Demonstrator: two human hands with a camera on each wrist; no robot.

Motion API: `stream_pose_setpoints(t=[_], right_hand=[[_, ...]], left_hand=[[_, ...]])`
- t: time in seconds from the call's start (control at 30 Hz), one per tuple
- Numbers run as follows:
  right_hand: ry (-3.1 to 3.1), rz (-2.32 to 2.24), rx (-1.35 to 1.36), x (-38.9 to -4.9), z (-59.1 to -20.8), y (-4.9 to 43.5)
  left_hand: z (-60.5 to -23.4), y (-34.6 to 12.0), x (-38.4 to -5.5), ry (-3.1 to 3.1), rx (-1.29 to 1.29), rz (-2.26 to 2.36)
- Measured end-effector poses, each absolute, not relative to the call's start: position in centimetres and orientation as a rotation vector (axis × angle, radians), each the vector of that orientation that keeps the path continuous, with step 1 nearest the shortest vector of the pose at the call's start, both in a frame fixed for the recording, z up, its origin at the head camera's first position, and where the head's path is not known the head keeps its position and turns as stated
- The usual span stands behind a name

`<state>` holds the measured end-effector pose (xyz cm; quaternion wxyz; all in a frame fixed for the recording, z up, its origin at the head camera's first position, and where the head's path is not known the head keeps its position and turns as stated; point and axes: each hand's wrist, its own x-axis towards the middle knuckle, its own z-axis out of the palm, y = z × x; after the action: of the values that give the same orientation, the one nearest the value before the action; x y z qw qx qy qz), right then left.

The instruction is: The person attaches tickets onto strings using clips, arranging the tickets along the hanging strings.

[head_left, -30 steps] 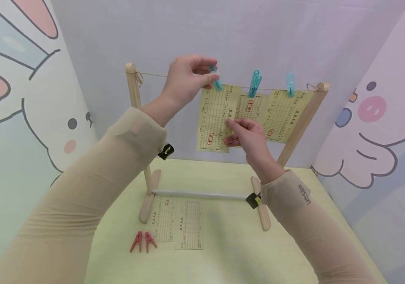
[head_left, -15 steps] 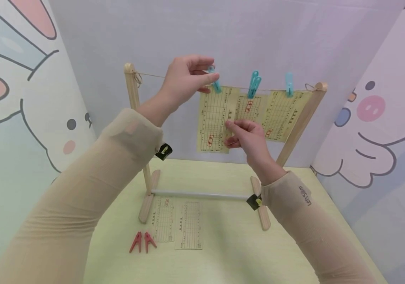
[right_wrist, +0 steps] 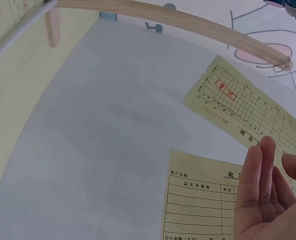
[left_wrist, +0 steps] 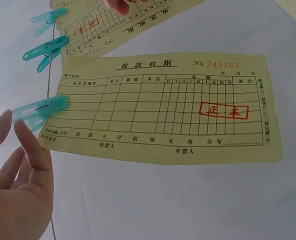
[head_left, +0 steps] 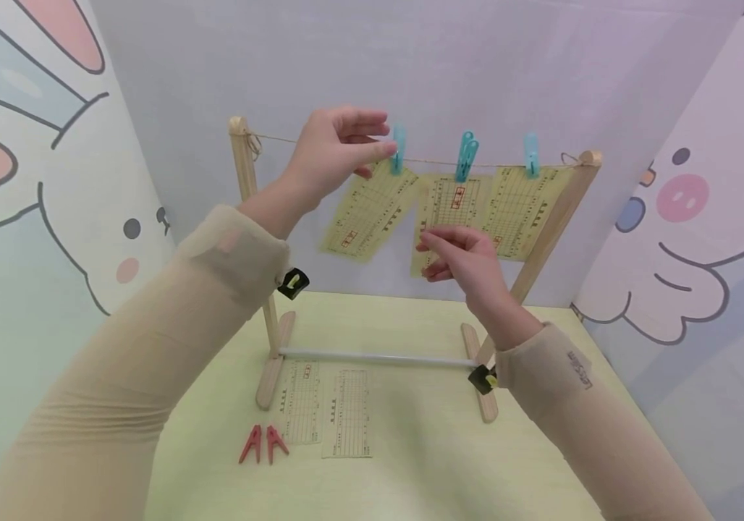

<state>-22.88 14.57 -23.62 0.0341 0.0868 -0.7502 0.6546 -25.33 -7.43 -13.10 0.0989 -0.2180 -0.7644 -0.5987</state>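
A yellow receipt slip (head_left: 372, 213) hangs tilted from the string, clipped by a teal clothespin (head_left: 398, 148). My left hand (head_left: 336, 148) is beside that clothespin, fingers spread. In the left wrist view its thumb and fingertips are close to the clothespin's handle end (left_wrist: 25, 114), not pinching it; whether they touch it I cannot tell. My right hand (head_left: 466, 260) hovers in front of the middle receipt slip (head_left: 453, 199), partly covering it. The right wrist view shows that hand's fingers (right_wrist: 253, 175) extended, gripping nothing.
Two more teal clothespins (head_left: 466, 155) hold slips farther right, one the right-hand receipt (head_left: 522, 210). The wooden rack (head_left: 548, 231) carries the string. Two receipt slips (head_left: 346, 412) and two red clothespins (head_left: 251, 443) lie on the table (head_left: 411, 485).
The left fingers have come off the teal clothespin and shifted slightly left. The right hand has let go of the slip and moved slightly right and down; the slip's lower end has swung left.
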Motion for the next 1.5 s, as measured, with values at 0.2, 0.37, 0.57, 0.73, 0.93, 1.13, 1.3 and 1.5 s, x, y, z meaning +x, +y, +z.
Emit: stream_pose_setpoints(t=[0.2,0.37,0.57,0.73,0.93,1.13,1.3,1.5], right_hand=[[-2.298,2.016,0.290,-22.4,-23.7,14.8],[-2.269,2.061,0.286,-21.9,-23.6,15.1],[-2.252,2.094,0.298,-21.1,-23.8,15.4],[-2.264,2.099,0.285,-20.5,-24.1,15.5],[-2.240,2.121,0.290,-19.9,-24.6,15.6],[-2.204,2.126,0.306,-19.2,-25.4,15.7],[-2.176,2.156,0.260,-18.8,-26.4,15.6],[-2.186,2.194,0.193,-18.6,-28.0,15.2]], left_hand=[[-13.0,-8.1,-24.7,-2.219,-0.630,-1.762],[-12.9,-8.9,-23.8,-2.170,-0.622,-1.799],[-13.3,-9.5,-23.0,-2.104,-0.633,-1.874],[-14.1,-10.0,-22.4,-2.072,-0.630,-1.907],[-15.3,-10.6,-21.6,-2.061,-0.644,-1.918],[-16.8,-11.1,-20.8,-2.049,-0.640,-1.953],[-17.9,-11.7,-20.3,-2.040,-0.638,-2.010],[-19.2,-12.4,-19.6,-2.104,-0.627,-1.988]])
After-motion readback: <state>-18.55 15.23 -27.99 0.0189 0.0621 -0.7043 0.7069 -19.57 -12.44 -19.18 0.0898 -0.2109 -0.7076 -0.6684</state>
